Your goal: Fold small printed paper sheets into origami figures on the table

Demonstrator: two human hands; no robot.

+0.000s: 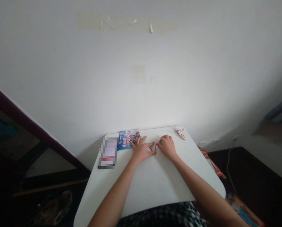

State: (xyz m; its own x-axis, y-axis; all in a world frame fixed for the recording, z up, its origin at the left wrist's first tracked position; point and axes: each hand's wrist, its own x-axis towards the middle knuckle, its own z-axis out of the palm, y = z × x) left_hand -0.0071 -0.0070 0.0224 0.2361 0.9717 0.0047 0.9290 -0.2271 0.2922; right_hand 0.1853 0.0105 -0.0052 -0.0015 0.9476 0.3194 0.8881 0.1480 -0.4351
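Observation:
Between my two hands, over the middle of the white table (160, 179), is a small folded paper (155, 146) with red edges. My left hand (141, 150) has thumb and forefinger closed on its left side, while the other fingers fan out toward a blue printed leaflet (125, 142). My right hand (167, 145) pinches the paper's right side, with the fingers curled together. Its exact shape is too small to make out, and the fingers partly cover it.
A phone-like slab (108, 153), blurred by blocks, lies at the table's left. Near the back right corner sits a folded white, red and yellow paper piece (179, 132). A wall (155, 104) borders the back edge. Printed papers (212, 162) lie below the right edge.

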